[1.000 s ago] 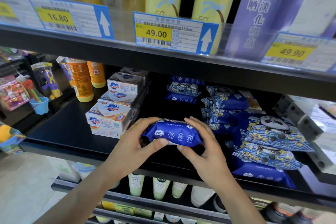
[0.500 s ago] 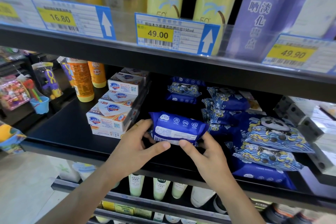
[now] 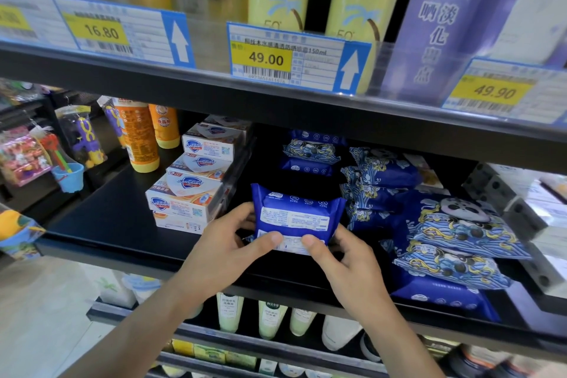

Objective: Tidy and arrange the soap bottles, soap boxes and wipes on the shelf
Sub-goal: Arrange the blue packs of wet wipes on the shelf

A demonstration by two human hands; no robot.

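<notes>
Since the earlier frames we have tipped the blue wipes pack [image 3: 296, 219] upright, so its white printed label now faces us. Our left hand [image 3: 228, 242] and right hand [image 3: 346, 264] pinch its lower edge, thumbs on the label, fingers curled behind. It stands above the black shelf [image 3: 101, 224], just right of the soap boxes [image 3: 187, 193] and left of the panda-print wipes [image 3: 460, 224].

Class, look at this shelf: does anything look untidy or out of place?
Yes. The panda-print wipes packs at the right lie tilted and overlapping in a loose heap, whereas the soap boxes stand stacked squarely.
</notes>
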